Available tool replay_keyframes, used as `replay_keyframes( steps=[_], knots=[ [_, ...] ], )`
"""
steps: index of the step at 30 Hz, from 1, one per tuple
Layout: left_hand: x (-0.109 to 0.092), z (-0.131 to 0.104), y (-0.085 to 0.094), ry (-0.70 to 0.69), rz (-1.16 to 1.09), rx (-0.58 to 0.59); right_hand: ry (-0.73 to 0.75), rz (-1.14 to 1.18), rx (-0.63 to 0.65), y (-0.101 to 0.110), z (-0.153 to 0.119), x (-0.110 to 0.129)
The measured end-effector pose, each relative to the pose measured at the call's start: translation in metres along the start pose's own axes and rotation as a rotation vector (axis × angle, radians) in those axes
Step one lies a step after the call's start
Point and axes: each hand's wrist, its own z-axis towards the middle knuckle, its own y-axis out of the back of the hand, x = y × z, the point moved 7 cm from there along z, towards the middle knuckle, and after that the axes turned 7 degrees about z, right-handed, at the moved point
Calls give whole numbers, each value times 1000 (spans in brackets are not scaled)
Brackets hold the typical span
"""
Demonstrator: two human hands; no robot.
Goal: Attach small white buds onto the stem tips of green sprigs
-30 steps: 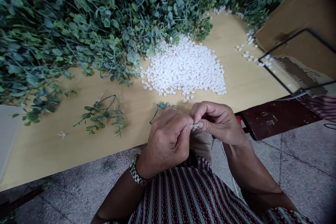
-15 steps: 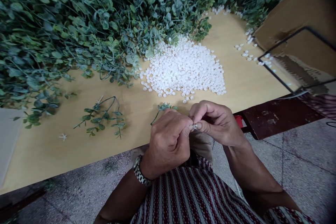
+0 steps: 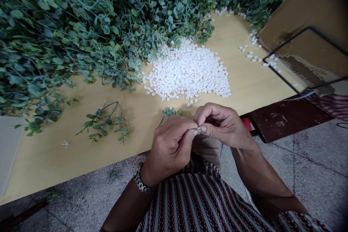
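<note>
Across the table [image 3: 138, 123], leafy greenery [image 3: 89, 18] crowds the far edge. At the right end, a torn cardboard box [image 3: 304, 14], its contents hidden from view. White beads [image 3: 187, 72] lie loose in a heap, in no container. And at the near edge, left hand [image 3: 171, 146] and right hand [image 3: 227, 125] meet, fingertips pinching one tiny piece [image 3: 198, 129] between them!

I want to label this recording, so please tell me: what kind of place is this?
Probably a small workshop for artificial plants: heaped greenery, a pile of small white pieces on the table, and a torn cardboard box.
</note>
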Motion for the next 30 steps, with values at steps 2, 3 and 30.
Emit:
replay_keyframes(
  steps=[2, 3, 30],
  knots=[
    [0, 0, 2, 9, -22, -22, 23, 34, -55, 3, -2, -2],
    [0, 1, 3, 14, -37, -36, 37, 54, -76, 4, -3, -3],
    [-13, -2, 19, -65, -195, -96, 145, 42, -202, 0, -9, 8]
  ],
)
